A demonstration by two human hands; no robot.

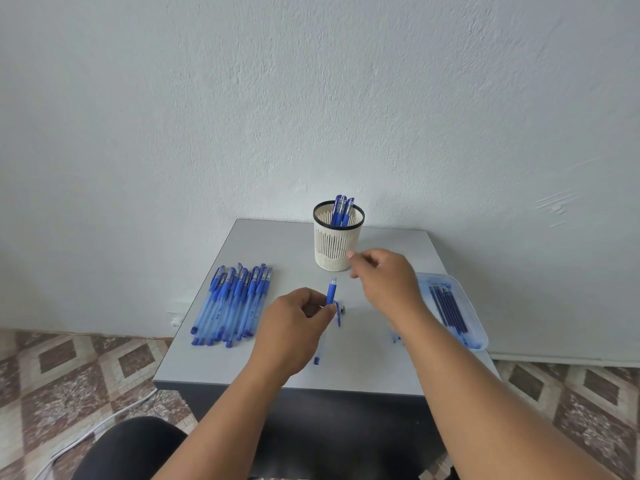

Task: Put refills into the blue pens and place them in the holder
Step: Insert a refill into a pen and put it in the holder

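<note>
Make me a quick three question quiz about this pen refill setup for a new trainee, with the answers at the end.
1. True or false: the holder already has blue pens in it.
2. Which hand grips a pen? A) left hand B) right hand C) neither
3. Fill in: the refills lie in a tray on the person's ____ side, and the pile of pens lies on the opposite side of the table.

Key: 1 true; 2 A; 3 right.
</note>
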